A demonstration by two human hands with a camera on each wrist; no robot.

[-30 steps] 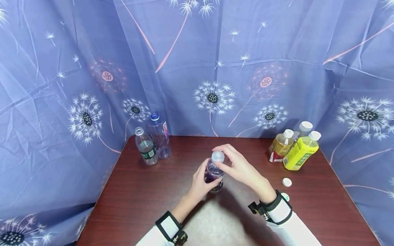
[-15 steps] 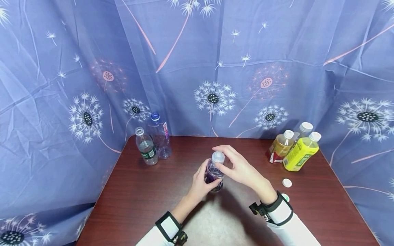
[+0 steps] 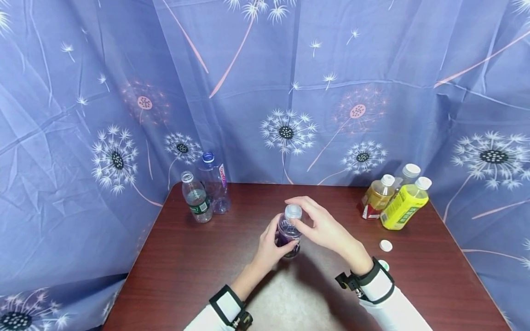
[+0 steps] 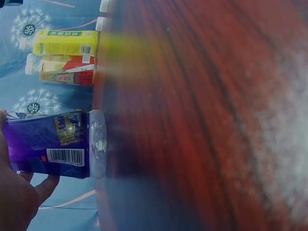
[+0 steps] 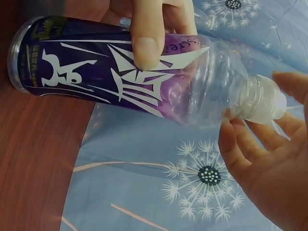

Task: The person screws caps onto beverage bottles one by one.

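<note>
A clear plastic drink bottle (image 3: 288, 228) with a purple printed sleeve (image 5: 91, 67) stands upright on the table, in the middle of the head view. My left hand (image 3: 268, 246) grips its body from the left, thumb across the front. At the top, my right hand (image 3: 327, 227) has thumb and fingers curled around the translucent whitish cap (image 5: 262, 98). That cap sits on the bottle's neck in the right wrist view. A barcode shows on the sleeve in the left wrist view, above the bottle's clear base (image 4: 98, 144).
Two uncapped bottles, one green-labelled (image 3: 198, 202) and one bluish (image 3: 214, 188), stand back left. Back right are a yellow bottle (image 3: 403, 207), an amber one (image 3: 377, 197) and a clear one behind. Loose caps (image 3: 386, 245) lie near my right forearm. Patterned blue cloth (image 3: 248, 115) hangs behind.
</note>
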